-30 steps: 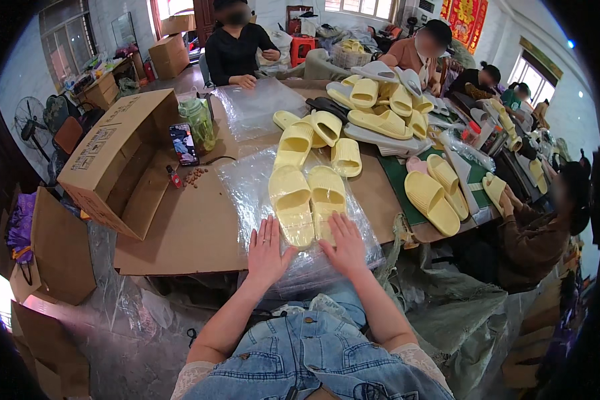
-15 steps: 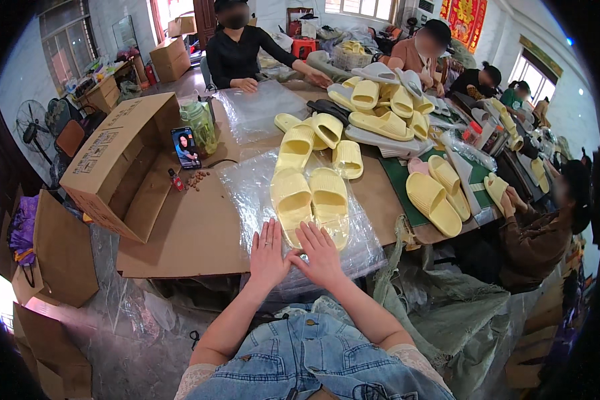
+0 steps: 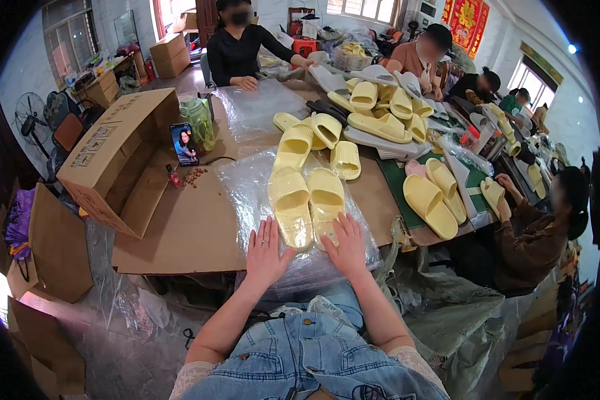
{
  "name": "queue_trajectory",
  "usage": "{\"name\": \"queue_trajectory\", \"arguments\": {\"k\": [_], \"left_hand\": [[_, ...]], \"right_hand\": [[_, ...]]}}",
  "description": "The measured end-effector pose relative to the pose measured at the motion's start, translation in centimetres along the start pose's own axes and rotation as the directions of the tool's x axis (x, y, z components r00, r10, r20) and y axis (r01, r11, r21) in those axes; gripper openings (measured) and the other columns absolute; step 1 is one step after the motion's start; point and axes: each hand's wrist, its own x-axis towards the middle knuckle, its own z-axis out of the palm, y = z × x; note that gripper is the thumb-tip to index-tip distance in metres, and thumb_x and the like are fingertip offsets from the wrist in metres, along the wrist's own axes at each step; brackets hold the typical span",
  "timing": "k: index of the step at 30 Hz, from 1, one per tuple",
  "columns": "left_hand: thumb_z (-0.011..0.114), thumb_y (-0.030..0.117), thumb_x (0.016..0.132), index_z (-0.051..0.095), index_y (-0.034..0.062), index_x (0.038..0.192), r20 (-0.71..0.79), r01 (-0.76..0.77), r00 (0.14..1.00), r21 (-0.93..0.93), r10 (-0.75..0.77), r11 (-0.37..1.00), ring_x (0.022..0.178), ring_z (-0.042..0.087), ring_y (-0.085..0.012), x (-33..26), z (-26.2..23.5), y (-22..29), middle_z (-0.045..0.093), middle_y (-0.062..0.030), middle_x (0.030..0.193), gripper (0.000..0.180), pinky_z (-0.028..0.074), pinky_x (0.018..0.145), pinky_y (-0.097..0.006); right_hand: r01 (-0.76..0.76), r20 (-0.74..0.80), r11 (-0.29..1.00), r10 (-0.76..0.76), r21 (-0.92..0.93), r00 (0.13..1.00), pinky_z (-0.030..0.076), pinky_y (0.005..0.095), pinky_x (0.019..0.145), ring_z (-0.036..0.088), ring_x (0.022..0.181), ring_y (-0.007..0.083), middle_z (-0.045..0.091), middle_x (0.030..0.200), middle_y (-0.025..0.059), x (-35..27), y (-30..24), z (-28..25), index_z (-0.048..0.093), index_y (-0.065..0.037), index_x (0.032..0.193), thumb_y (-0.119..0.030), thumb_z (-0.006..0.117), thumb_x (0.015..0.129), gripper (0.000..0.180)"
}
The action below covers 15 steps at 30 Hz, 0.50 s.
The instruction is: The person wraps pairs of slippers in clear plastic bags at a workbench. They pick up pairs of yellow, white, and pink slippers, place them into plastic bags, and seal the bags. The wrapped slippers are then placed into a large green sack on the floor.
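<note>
A pair of yellow slide slippers lies side by side inside a clear plastic bag (image 3: 245,200) at the table's near edge, the left slipper (image 3: 291,208) and the right slipper (image 3: 327,195) with heels toward me. My left hand (image 3: 267,255) rests flat, fingers stretched, on the plastic just left of the left slipper's heel. My right hand (image 3: 347,248) is also open, its fingers spread over the heel end and right side of the right slipper. More yellow slippers (image 3: 295,145) touch the pair's far end.
An open cardboard box (image 3: 123,150), a phone (image 3: 184,144), a green jug (image 3: 197,123) and a small red bottle (image 3: 173,176) stand at left. A slipper pile (image 3: 383,110) fills the back right. Co-workers sit around the table; one holds a grey slipper (image 3: 328,79).
My hands have moved apart: the right hand shifted right, onto the right slipper's heel, and the thumbs no longer meet. The far co-worker's hand now has a grey slipper.
</note>
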Motion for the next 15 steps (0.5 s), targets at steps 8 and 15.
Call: {"name": "queue_trajectory", "arguments": {"k": [8, 15], "left_hand": [[0.053, 0.057, 0.097, 0.028, -0.0020, 0.158, 0.017, 0.006, 1.000, 0.005, -0.006, 1.000, 0.155, 0.024, -0.0332, 0.1, -0.3, 0.1, 0.029, -0.0197, 0.166, 0.088, 0.017, 0.125, -0.053], [0.058, 0.053, 0.096, 0.029, -0.0015, 0.157, -0.028, -0.016, 0.999, 0.029, 0.016, 0.999, 0.154, 0.020, -0.0406, -0.2, -0.8, 0.4, 0.021, -0.0250, 0.166, 0.087, 0.020, 0.123, -0.054]], "right_hand": [[-0.145, -0.062, 0.983, 0.153, 0.117, 0.986, 0.051, 0.0462, 0.088, 0.061, 0.103, 0.0380, 0.062, 0.105, 0.0199, 6.0, -3.3, 2.9, 0.061, 0.004, 0.113, -0.049, 0.068, 0.091, 0.058], [-0.243, 0.061, 0.969, 0.245, -0.039, 0.968, 0.055, 0.0467, 0.077, 0.066, 0.091, 0.0367, 0.063, 0.099, 0.0197, 9.2, -3.6, 6.0, 0.060, 0.002, 0.101, -0.049, 0.066, 0.093, 0.053]]}}
